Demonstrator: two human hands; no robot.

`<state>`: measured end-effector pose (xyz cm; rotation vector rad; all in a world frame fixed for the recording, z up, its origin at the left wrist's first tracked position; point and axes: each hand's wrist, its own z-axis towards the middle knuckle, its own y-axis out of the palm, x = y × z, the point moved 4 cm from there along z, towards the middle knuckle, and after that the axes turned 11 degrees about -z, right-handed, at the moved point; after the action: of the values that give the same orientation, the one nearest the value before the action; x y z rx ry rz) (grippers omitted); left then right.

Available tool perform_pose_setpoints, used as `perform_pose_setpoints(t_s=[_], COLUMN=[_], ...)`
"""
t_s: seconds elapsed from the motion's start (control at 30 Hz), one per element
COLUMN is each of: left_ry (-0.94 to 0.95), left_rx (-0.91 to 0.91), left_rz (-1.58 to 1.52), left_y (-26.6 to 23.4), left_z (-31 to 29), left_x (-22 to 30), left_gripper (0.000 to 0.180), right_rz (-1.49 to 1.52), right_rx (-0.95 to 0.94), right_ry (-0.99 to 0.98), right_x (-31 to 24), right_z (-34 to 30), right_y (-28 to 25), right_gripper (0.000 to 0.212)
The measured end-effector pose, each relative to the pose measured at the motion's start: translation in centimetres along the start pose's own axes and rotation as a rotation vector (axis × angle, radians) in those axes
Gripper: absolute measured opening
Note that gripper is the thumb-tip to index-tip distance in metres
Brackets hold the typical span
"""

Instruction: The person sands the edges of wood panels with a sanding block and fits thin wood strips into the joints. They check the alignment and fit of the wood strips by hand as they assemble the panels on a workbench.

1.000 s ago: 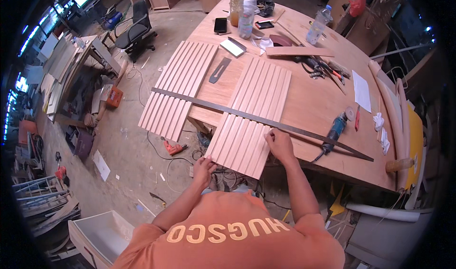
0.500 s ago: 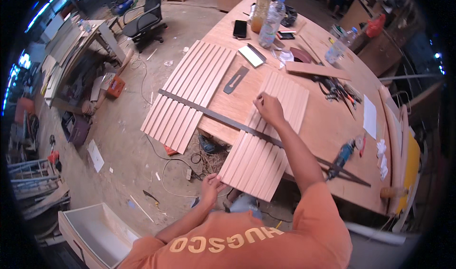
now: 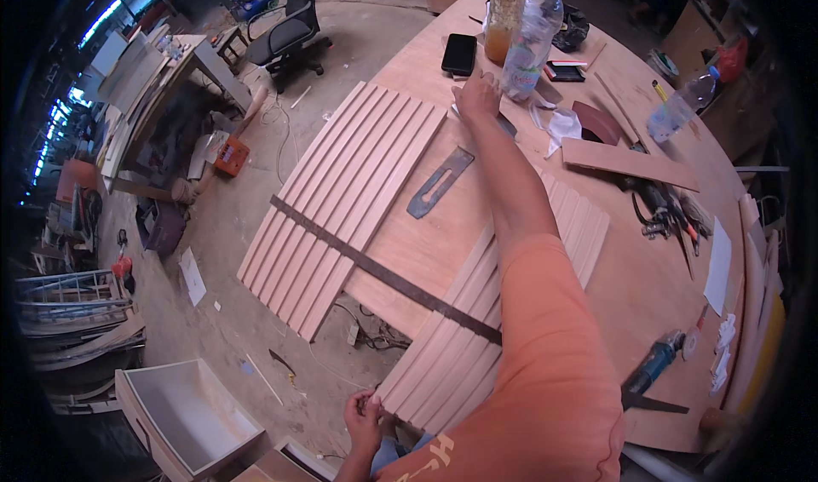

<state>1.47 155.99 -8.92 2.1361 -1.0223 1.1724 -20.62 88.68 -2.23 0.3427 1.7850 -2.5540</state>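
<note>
Head view, all places given from the straightedge (image 3: 383, 273), a long dark bar laid crosswise over two panels.

- Left grooved panel (image 3: 358, 154): pale wood, under the bar's left end, its near edge projecting past the tabletop.
- Right grooved panel (image 3: 447, 367): matching wood, under the bar farther right, partly hidden by the right arm.
- Left hand (image 3: 364, 422): on the near side of the bar, fingers curled at the near left corner of the right grooved panel; whether they grip it cannot be told.
- Right hand (image 3: 477, 99): well beyond the bar, apart from the left, over a flat dark-and-white object (image 3: 508, 128) — mostly covered, so its hold cannot be told.
- Slotted metal plate (image 3: 460, 163): beyond the bar, between the panels, on the wooden tabletop (image 3: 417, 256).
- Smartphone (image 3: 459, 54): farther beyond the bar, dark screen up, just past the right hand.
- Clear plastic bottle (image 3: 532, 39), blue-capped: far beyond the bar, beside a container of amber-brown liquid (image 3: 503, 35).
- Angle grinder (image 3: 652, 364): teal, near the bar's right end.
- Office chair (image 3: 285, 35): black, on the floor beyond and left of the bar.
- Open drawer (image 3: 187, 405): pale inside, left of the bar on its near side.
</note>
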Motion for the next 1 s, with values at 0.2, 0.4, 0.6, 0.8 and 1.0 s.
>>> perform_pose_setpoints(t_s=[0.2,0.4,0.6,0.8,1.0], left_ry=[-0.002,-0.032,-0.149,-0.056,-0.069], left_rx=[0.078,0.105,0.113,0.041,0.07], left_rz=[-0.02,0.032,0.189,0.111,-0.013], left_y=[1.1,2.0,2.0,2.5,2.1], left_z=[-0.6,-1.0,-1.2,-0.7,-0.3], left_x=[0.7,2.0,2.6,2.6,2.8], left_gripper=[0.026,0.039,0.044,0.042,0.046], right_rz=[0.0,0.011,-0.152,-0.26,-0.048], right_rx=[0.047,-0.101,-0.258,-0.141,0.073], right_ry=[0.21,0.29,0.094,-0.176,-0.445], right_x=[-1.6,-2.2,-2.7,-3.1,5.4], right_z=[4.6,8.0,10.2,8.4,-2.6], right_y=[2.1,5.3,5.1,-2.8,-12.3], right_gripper=[0.1,0.121,0.071,0.088,0.094])
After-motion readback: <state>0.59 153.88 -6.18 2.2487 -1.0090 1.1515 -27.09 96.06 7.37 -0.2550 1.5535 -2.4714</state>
